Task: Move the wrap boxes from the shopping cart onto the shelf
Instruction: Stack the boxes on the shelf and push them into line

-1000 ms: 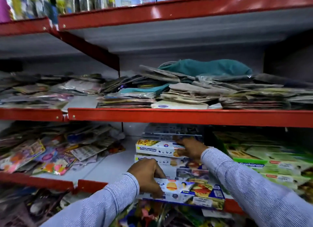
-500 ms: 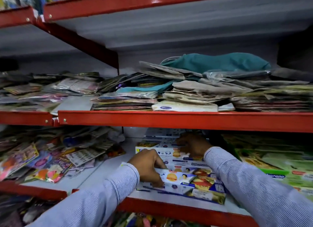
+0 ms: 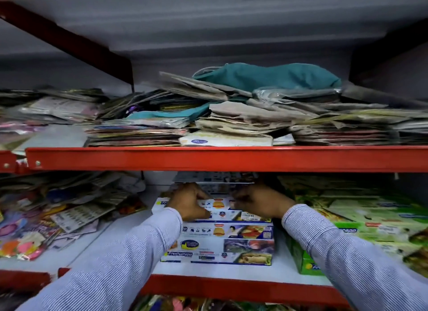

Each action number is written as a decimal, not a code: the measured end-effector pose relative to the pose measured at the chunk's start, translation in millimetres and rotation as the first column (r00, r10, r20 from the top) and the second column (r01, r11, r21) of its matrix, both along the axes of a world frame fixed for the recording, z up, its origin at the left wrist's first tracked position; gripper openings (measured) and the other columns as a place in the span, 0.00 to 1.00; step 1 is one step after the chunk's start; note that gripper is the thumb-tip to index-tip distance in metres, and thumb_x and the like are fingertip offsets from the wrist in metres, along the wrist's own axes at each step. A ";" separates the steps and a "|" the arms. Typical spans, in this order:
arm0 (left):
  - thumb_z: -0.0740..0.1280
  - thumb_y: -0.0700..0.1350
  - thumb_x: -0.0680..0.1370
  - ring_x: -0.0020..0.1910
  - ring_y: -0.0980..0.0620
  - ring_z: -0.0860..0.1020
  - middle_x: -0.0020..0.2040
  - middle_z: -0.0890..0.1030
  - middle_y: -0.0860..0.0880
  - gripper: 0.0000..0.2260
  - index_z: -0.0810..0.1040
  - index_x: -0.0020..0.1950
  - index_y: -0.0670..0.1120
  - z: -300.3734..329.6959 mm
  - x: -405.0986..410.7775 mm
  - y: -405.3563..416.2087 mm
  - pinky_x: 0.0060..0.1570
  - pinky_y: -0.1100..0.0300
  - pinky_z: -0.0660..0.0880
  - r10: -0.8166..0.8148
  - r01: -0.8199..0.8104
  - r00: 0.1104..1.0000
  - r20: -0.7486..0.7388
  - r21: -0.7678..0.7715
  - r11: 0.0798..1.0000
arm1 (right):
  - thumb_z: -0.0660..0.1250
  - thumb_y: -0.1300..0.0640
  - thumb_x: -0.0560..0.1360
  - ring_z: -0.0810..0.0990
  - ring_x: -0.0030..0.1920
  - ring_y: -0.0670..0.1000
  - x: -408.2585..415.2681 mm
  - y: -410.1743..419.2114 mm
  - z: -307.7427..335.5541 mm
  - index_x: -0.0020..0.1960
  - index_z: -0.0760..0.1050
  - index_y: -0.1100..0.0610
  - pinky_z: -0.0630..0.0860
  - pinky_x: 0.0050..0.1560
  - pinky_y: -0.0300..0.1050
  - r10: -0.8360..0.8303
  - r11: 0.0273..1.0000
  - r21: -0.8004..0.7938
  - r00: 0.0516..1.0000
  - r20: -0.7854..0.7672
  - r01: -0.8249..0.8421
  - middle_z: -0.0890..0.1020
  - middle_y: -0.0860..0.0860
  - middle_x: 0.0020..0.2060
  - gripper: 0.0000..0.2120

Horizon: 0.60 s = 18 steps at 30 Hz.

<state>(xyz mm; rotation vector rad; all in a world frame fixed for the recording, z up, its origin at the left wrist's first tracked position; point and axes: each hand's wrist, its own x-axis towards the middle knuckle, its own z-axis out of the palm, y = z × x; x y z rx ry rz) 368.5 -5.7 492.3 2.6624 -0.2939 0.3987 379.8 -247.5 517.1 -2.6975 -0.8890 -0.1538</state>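
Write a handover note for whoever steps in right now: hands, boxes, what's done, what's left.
Left hand: on the left end of the top blue wrap box, fingers curled over it.
Right hand: on the right end of the same box.
Boxes: the top box sits on a blue stack in the middle of the lower shelf; more blue boxes lie behind. Green boxes are stacked just to the right.
Done: several boxes shelved; this one rests on the stack.
Left: square it up and let go. The cart is out of view, so I cannot tell how many boxes remain.
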 end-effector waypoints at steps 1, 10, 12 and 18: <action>0.79 0.50 0.65 0.53 0.51 0.83 0.58 0.86 0.50 0.21 0.86 0.57 0.50 -5.1 -3.8 -0.5 0.49 0.63 0.76 -0.014 0.012 0.997 0.072 0.026 1.000 | 0.66 0.44 0.78 0.80 0.63 0.54 -1.1 0.6 -4.7 0.66 0.79 0.55 0.76 0.65 0.50 -0.020 1.000 -0.012 1.000 0.000 0.020 0.82 0.53 0.64 0.21; 0.68 0.53 0.75 0.70 0.50 0.70 0.69 0.78 0.56 0.22 0.77 0.69 0.58 -32.7 -21.6 3.6 0.72 0.45 0.64 -0.045 -0.008 0.967 0.252 0.204 0.979 | 0.64 0.46 0.78 0.81 0.62 0.57 -7.7 5.7 -29.9 0.68 0.76 0.47 0.79 0.61 0.52 -0.120 0.990 -0.042 0.969 0.218 0.132 0.82 0.52 0.63 0.19; 0.65 0.51 0.78 0.74 0.50 0.67 0.73 0.73 0.57 0.22 0.72 0.73 0.60 -39.4 -22.8 4.7 0.73 0.45 0.59 -0.051 -0.005 0.967 0.250 0.215 0.976 | 0.63 0.48 0.78 0.81 0.61 0.58 -9.4 5.1 -34.7 0.68 0.74 0.47 0.80 0.59 0.52 -0.134 0.988 -0.044 0.957 0.258 0.150 0.83 0.52 0.63 0.19; 0.50 0.57 0.83 0.81 0.42 0.55 0.82 0.58 0.47 0.27 0.50 0.82 0.54 -83.1 -26.7 25.8 0.76 0.35 0.53 -0.054 -0.163 0.861 0.506 0.374 0.913 | 0.53 0.48 0.82 0.59 0.79 0.56 -19.2 16.0 -92.3 0.79 0.58 0.54 0.56 0.78 0.61 -0.180 0.983 0.084 0.755 0.630 0.164 0.63 0.53 0.79 0.27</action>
